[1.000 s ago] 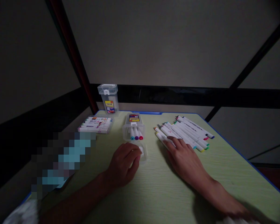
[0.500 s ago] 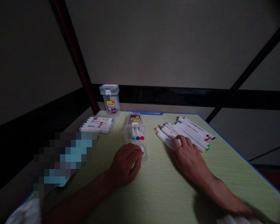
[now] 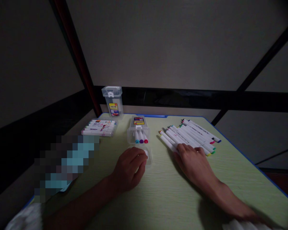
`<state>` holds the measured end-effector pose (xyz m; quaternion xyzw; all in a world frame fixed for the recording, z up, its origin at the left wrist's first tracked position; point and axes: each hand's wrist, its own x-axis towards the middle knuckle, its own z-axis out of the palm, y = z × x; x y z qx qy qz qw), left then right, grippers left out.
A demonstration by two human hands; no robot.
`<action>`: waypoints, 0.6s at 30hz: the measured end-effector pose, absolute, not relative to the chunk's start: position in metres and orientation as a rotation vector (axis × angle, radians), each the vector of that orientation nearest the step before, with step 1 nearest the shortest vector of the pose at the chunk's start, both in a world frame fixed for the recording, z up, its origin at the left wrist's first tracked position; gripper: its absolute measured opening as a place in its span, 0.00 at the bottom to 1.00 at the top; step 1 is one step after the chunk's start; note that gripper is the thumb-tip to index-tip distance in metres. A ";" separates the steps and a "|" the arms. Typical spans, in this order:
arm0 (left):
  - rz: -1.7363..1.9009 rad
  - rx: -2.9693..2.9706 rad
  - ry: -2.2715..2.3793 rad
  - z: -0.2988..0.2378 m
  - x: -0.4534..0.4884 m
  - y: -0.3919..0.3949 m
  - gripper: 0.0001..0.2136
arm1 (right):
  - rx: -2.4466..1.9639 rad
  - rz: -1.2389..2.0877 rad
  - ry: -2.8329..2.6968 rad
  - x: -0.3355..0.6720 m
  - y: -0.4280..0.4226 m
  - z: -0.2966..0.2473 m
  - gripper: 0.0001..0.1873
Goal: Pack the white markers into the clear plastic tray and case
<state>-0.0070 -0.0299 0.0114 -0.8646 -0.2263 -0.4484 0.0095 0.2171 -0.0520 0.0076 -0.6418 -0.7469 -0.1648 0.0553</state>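
My left hand (image 3: 129, 167) rests on the green table, its fingers curled on the open lid (image 3: 147, 155) of a clear marker box (image 3: 138, 132) lying on its side with three markers in it. My right hand (image 3: 193, 161) lies over the near ends of a row of white markers (image 3: 189, 136), fingers bent down onto them. Which marker the fingers grip, if any, is hidden.
A clear box (image 3: 112, 101) stands upright at the table's back edge. A flat pack of markers (image 3: 99, 127) lies at the back left. A blurred-out patch (image 3: 64, 166) covers the left edge. Black and red frame bars cross behind the green table (image 3: 163, 191).
My right hand has slid right along the row of markers and its fingers have curled down onto their near ends. My left hand has stayed on the lid.
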 end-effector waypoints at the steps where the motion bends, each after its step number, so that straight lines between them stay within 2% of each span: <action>1: -1.402 -2.701 -0.715 0.012 -0.007 -0.030 0.06 | -1.954 -0.498 -2.258 0.217 -0.052 0.009 0.08; 5: -1.394 -2.698 -0.751 0.012 -0.007 -0.030 0.07 | -1.903 -0.509 -2.161 0.215 -0.055 0.014 0.10; 10: -1.400 -2.703 -0.834 0.007 -0.008 -0.029 0.11 | -1.603 -0.370 -2.136 0.207 -0.061 0.018 0.15; 18: -1.760 -2.447 -0.947 0.009 -0.008 -0.029 0.18 | -1.143 -0.116 -2.298 0.195 -0.072 0.018 0.17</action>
